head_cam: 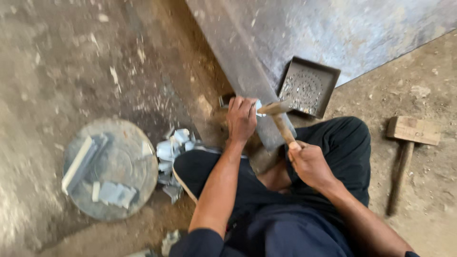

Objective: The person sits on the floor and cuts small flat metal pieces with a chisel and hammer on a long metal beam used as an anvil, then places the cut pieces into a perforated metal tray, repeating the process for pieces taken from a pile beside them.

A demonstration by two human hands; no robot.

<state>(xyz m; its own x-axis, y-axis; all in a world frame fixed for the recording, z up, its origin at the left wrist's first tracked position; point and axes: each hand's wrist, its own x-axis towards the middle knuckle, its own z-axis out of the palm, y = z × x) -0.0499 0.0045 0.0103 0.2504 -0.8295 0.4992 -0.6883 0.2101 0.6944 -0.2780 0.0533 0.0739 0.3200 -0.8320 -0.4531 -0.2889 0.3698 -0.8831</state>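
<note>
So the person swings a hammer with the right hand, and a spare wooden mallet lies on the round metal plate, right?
Not quite. The mallet lies on the dirt floor by the right leg, not on the round plate, which holds metal pieces. The head view shows it. The right hand does hold the hammer.

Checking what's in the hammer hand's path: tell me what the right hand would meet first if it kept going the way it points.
The right hand points up along the hammer toward the long metal bar. It would probably meet that bar, by the left hand, first; depth is hard to judge.

A dirt-floor metal workshop: sheet metal, scattered offcuts, wooden mallet on the ground.
</note>
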